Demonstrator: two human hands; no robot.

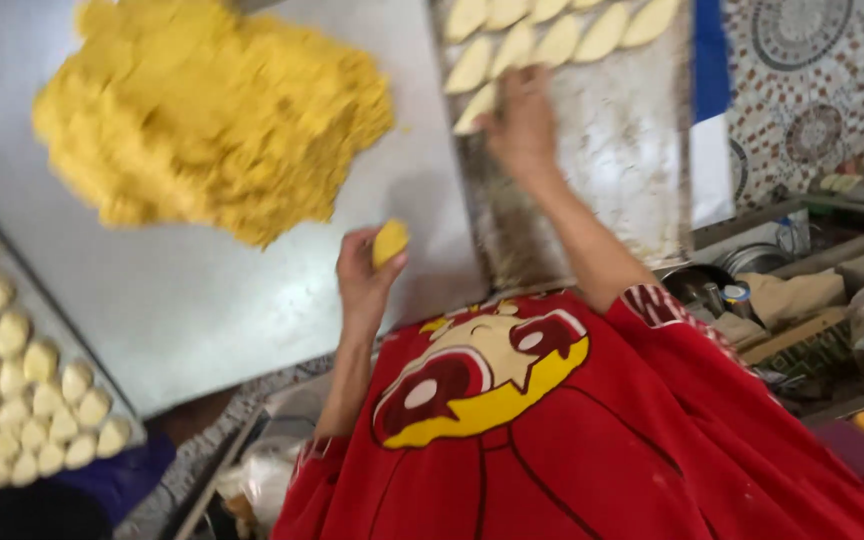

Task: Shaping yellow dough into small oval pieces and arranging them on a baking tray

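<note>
The left hand (364, 275) is closed around a small yellow lump of dough (389, 241), held just above the near edge of the grey table (202, 300), while the right hand (522, 125) reaches out with fingers curled down onto a pale pastry (476, 108) at the near end of the rows on the floured tray (622, 150) at the table's right side. A big heap of yellow filling (212, 110) sits at the table's far middle, well apart from the left hand, and a second tray (102, 395) packed with pale shaped pastries (27, 395) lies at the left near corner.
</note>
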